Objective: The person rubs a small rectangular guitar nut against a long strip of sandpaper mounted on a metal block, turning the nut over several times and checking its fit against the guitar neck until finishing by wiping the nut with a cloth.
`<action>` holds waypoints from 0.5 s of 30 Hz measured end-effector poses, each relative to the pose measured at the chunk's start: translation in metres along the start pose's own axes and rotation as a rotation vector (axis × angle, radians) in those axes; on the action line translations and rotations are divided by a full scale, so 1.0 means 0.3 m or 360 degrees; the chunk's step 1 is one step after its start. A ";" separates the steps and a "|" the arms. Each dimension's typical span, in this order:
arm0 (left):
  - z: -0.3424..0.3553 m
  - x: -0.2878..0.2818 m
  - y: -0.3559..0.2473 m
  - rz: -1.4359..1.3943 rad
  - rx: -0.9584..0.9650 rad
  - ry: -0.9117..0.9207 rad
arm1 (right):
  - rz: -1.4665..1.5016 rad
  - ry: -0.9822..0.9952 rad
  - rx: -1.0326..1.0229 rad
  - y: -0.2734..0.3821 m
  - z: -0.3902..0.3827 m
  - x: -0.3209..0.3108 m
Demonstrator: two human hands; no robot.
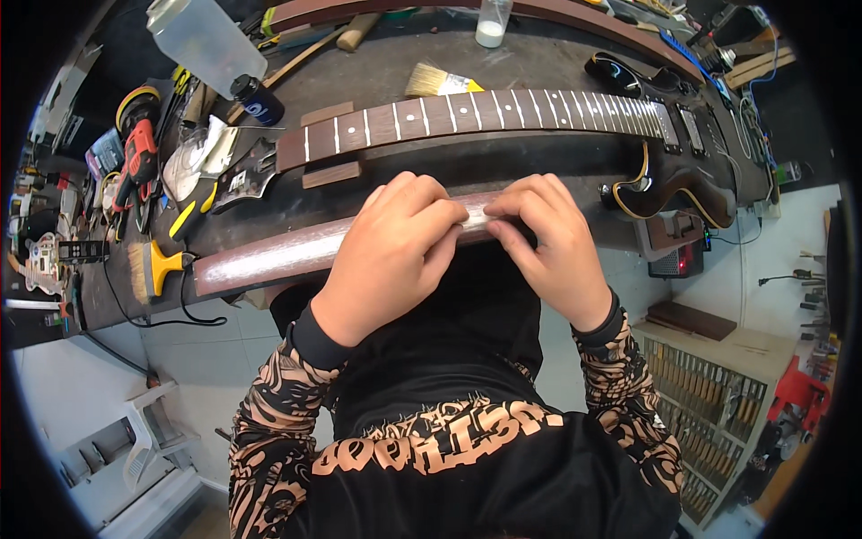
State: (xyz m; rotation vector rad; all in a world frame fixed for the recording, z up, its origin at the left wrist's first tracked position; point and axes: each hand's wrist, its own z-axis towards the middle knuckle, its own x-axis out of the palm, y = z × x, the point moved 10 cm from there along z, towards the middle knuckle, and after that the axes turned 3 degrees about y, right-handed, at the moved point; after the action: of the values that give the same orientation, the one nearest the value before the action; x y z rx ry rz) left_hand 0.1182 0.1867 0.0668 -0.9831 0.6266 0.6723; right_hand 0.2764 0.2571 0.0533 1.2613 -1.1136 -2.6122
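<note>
A long reddish-brown wooden strip (233,268) with a whitish sheen lies along the bench's near edge. Both my left hand (395,256) and my right hand (552,242) are on its right part, fingers curled and fingertips close together at a pale patch; whether they pinch something small there is unclear. Above them lies a fretted guitar neck (449,117) with dot inlays, joined to a dark guitar body (691,193) at the right. Short wooden blocks (330,174) lie under the neck's left end.
The dark bench (359,67) holds a brush (438,83), a translucent jug (202,45), a dark bottle (256,101), a jar (492,27), a red power tool (136,157) and a yellow-handled brush (157,268). A rack of wooden-handled tools (691,386) stands at lower right.
</note>
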 end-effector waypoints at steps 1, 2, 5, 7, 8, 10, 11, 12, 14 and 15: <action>0.004 0.011 0.011 0.0021 -0.0028 0.0002 | -0.0063 -0.0006 -0.0018 -0.008 0.001 -0.006; 0.006 0.021 0.023 0.0036 -0.0064 0.0005 | -0.0113 -0.0002 -0.0046 -0.011 0.003 -0.007; 0.007 0.038 0.040 0.0032 -0.0096 0.0034 | -0.0156 0.0036 -0.0064 -0.018 0.007 -0.005; 0.008 0.039 0.042 0.0040 -0.0103 0.0053 | -0.0147 0.0047 -0.0045 -0.022 0.011 -0.006; 0.009 0.038 0.040 0.0034 -0.0102 0.0055 | -0.0135 0.0056 -0.0038 -0.024 0.014 -0.007; 0.012 0.033 0.038 0.0010 -0.0128 0.0068 | -0.0192 0.0090 -0.0082 -0.018 0.021 -0.006; 0.014 0.030 0.036 -0.0006 -0.0140 0.0070 | -0.0216 0.0118 -0.0088 -0.020 0.024 -0.002; 0.018 0.030 0.033 -0.0006 -0.0142 0.0078 | -0.0223 0.0112 -0.0124 -0.016 0.028 -0.005; 0.027 0.029 0.030 0.0002 -0.0145 0.0086 | -0.0227 0.0119 -0.0164 -0.016 0.034 -0.005; 0.033 0.034 0.027 0.0021 -0.0129 0.0103 | -0.0237 0.0117 -0.0176 -0.017 0.036 -0.006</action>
State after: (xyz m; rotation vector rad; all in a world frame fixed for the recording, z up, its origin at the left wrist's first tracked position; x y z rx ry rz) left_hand 0.1204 0.2010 0.0592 -1.0805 0.6671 0.6839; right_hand 0.2715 0.2679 0.0558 1.4553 -0.8835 -2.6640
